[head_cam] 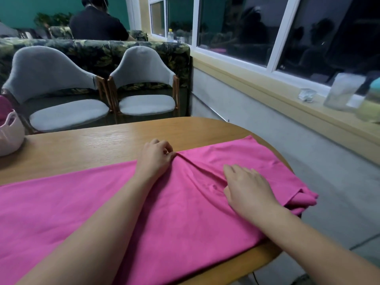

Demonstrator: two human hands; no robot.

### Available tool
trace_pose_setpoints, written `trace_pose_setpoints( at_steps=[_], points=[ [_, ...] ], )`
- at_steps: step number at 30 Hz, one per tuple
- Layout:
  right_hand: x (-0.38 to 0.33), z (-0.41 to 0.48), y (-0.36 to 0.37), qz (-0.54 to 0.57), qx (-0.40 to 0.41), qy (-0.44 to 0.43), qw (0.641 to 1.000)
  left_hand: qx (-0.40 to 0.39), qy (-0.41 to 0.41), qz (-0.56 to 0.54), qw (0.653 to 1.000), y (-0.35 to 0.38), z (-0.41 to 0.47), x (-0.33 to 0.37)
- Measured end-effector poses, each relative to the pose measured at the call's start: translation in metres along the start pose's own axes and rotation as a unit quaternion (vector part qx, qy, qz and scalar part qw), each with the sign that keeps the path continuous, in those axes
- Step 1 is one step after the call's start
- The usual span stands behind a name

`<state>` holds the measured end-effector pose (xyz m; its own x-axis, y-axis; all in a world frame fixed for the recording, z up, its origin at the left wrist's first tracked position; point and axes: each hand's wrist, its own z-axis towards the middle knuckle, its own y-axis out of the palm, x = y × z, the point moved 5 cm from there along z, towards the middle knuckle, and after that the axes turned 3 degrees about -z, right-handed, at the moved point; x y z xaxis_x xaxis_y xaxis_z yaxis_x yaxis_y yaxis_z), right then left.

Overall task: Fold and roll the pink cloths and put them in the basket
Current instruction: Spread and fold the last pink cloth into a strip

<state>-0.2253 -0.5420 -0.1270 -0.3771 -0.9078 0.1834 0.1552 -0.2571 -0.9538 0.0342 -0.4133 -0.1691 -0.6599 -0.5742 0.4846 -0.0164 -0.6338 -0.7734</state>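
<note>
We see the left hand (156, 159) in the middle of the frame, its fingers curled and pinching the far edge of the pink cloth (82, 202), where a crease runs away from the fingertips. To the right and a little lower, the right hand (246, 188) lies flat on the same cloth, fingers straight and slightly spread, gripping nothing. Small wrinkles gather beside its thumb. Both forearms reach in from the bottom of the frame across the cloth.

The cloth stretches over the wooden table (102, 145) from the lower left to the right middle of the frame. Its right end shows doubled layers and droops just past the table's rounded edge.

At the left edge of the frame a pale pink basket (10, 136) stands on the table, well apart from the hands, with something dark pink in it.

Beyond the table we find two grey chairs (61, 89) side by side in front of a bench with a leafy pattern (92, 50). Behind it, in the upper left, a person in a dark top (96, 23) sits with their back to us.

A window (246, 27) fills the upper right. On the ledge (267, 89) below it stand a small glass (307, 95) and a clear container (343, 91), blurred.
</note>
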Motion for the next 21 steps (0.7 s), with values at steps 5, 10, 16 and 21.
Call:
trace_pose_setpoints(
  at_steps=[5, 10, 16, 21],
  points=[
    [0.026, -0.022, 0.004, -0.014, -0.033, -0.026, 0.999, -0.001, 0.003, -0.003, 1.000, 0.000, 0.000, 0.000],
    [0.058, 0.004, -0.016, -0.001, -0.109, 0.006, 0.994, 0.002, 0.005, -0.003, 1.000, -0.001, -0.002, 0.001],
    [0.146, 0.088, -0.011, 0.070, -0.096, 0.107, 0.987, 0.003, 0.007, -0.009, 1.000, -0.002, -0.003, 0.002],
    [0.186, 0.103, 0.030, 0.252, -0.108, 0.203, 0.940, 0.004, 0.013, -0.008, 1.000, -0.004, -0.005, 0.006]
  ],
)
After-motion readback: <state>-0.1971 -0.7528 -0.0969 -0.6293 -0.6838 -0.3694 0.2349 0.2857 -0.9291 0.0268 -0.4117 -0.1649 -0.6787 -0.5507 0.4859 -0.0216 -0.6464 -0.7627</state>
